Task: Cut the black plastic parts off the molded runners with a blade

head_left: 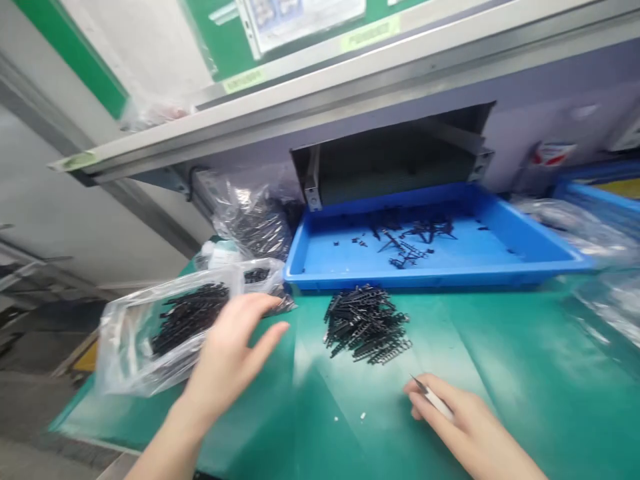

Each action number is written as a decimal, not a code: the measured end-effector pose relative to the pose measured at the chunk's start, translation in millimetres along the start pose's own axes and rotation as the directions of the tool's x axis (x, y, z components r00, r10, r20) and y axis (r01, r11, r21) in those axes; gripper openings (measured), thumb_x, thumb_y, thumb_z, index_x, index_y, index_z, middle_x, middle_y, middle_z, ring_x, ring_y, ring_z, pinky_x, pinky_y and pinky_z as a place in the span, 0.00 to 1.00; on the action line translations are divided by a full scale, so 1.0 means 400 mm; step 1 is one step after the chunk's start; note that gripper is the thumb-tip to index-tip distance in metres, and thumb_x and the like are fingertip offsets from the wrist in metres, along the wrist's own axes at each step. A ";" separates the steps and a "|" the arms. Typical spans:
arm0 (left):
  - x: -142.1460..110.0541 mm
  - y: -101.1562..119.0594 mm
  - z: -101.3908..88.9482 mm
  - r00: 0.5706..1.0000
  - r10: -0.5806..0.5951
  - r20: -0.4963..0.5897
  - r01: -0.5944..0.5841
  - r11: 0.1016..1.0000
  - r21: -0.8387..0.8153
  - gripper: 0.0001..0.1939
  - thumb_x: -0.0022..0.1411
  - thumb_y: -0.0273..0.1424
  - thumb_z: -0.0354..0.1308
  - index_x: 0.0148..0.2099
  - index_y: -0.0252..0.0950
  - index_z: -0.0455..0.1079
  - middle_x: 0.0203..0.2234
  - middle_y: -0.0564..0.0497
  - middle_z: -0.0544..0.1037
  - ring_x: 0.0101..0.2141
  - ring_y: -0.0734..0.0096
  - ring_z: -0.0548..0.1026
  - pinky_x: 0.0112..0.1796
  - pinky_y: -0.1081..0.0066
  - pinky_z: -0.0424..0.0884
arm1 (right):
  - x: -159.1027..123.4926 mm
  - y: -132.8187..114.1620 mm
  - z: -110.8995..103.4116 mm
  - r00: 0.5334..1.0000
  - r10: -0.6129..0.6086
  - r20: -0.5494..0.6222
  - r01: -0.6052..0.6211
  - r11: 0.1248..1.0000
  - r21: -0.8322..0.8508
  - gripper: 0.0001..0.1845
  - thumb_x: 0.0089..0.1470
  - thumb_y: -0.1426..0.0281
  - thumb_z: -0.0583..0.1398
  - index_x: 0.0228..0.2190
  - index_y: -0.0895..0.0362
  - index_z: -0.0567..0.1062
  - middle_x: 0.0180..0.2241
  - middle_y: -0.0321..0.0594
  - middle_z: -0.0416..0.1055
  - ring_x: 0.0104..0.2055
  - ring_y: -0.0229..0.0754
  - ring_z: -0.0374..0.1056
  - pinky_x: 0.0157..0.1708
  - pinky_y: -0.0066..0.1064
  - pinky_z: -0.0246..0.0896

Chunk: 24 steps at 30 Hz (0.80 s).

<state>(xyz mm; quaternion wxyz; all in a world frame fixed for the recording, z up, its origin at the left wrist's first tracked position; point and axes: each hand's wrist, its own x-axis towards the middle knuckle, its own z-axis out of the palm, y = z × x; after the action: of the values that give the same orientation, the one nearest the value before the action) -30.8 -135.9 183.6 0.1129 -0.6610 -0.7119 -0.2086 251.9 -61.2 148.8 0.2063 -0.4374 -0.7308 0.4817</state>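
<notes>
My left hand (235, 350) is over the right side of a clear plastic bag (120, 353), thumb and fingers apart, with nothing between them. Thin black plastic strips (187, 317) fill part of that bag. To the right of this hand, a pile of toothed black plastic strips (365, 323) lies on the green mat. Lower right, my right hand (450, 413) is closed around a slim craft knife (437, 403) with a white handle and a dark pointed tip. The tip points up and left towards the pile. Two tiny white bits (363, 416) lie nearer me.
Behind the pile stands a blue tray (340, 275) holding scattered black pieces (410, 250). Another clear bag of black parts (255, 223) is at its left. Clear plastic bags (580, 230) lie at the right. A metal shelf edge (320, 90) runs above the green mat (525, 373).
</notes>
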 end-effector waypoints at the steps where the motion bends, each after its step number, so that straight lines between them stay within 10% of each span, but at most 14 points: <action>1: 0.010 0.022 0.056 0.990 0.092 0.108 -0.084 0.993 -0.079 0.15 0.60 0.34 0.52 0.51 0.42 0.64 0.46 0.48 0.72 0.48 0.62 0.69 0.49 0.63 0.66 | -0.003 0.008 -0.001 0.999 0.031 -0.013 -0.031 0.999 -0.018 0.12 0.51 0.63 0.50 0.22 0.52 0.69 0.20 0.35 0.73 0.23 0.42 0.69 0.26 0.28 0.62; 8: 0.100 0.170 0.244 0.918 0.394 0.039 -0.391 0.919 -0.054 0.10 0.60 0.25 0.52 0.45 0.33 0.67 0.40 0.42 0.74 0.41 0.60 0.71 0.38 0.62 0.71 | -0.013 0.066 -0.014 0.983 0.184 -0.010 -0.184 0.983 -0.006 0.15 0.52 0.60 0.49 0.31 0.54 0.71 0.25 0.36 0.72 0.29 0.42 0.67 0.29 0.28 0.59; 17: 0.065 0.228 0.211 0.913 0.405 -0.043 -0.407 0.902 -0.145 0.07 0.60 0.22 0.49 0.36 0.34 0.69 0.39 0.42 0.76 0.45 0.57 0.71 0.43 0.57 0.67 | -0.019 0.047 0.004 0.960 0.274 0.049 -0.276 0.915 0.294 0.15 0.51 0.60 0.53 0.36 0.56 0.70 0.24 0.34 0.67 0.16 0.32 0.52 0.14 0.24 0.44; 24: -0.066 0.292 0.185 0.966 0.202 0.163 -0.078 0.824 -0.562 0.07 0.61 0.22 0.48 0.38 0.38 0.63 0.34 0.48 0.76 0.36 0.68 0.74 0.35 0.70 0.72 | -0.005 0.048 0.032 0.977 0.198 0.082 -0.213 0.862 0.461 0.12 0.49 0.61 0.56 0.32 0.57 0.69 0.22 0.33 0.64 0.15 0.29 0.48 0.12 0.23 0.42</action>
<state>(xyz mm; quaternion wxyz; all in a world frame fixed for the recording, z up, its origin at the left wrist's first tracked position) 95.7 -121.7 123.6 -0.1446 -0.7346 -0.5789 -0.3230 252.0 -66.7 126.3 0.2412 -0.4424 -0.5458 0.6695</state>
